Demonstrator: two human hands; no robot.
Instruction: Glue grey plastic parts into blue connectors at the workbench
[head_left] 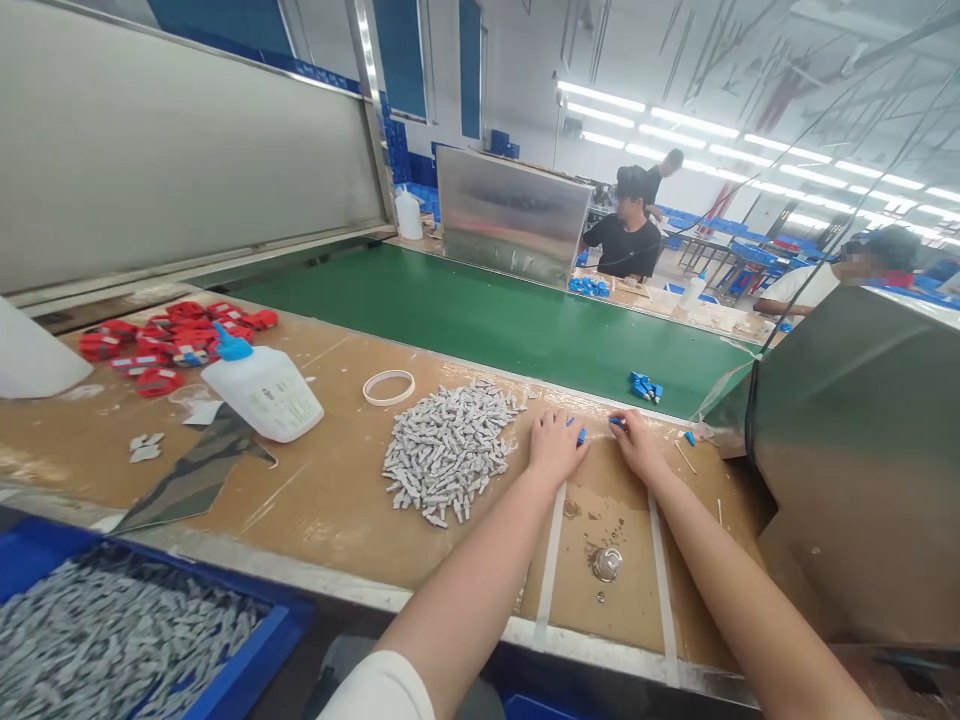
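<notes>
My left hand (556, 442) is closed over small blue plastic pieces (581, 436) near the table's far edge; the palm hides most of them. Just to its right, my right hand (637, 445) pinches another blue plastic piece (616, 421) between thumb and fingers. A heap of small grey plastic parts (450, 450) lies left of my left hand. One loose blue part (690, 438) rests to the right of my right hand, beside a thin white stick (685, 457). The two hands are apart.
A green conveyor belt (450, 310) runs beyond the table, carrying blue parts (646, 387). Leftward are a white ring (388, 387), a glue bottle (262, 390), red parts (176, 335) and a blue crate (277, 635) of grey parts. A metal panel (862, 470) stands at right; co-workers sit beyond.
</notes>
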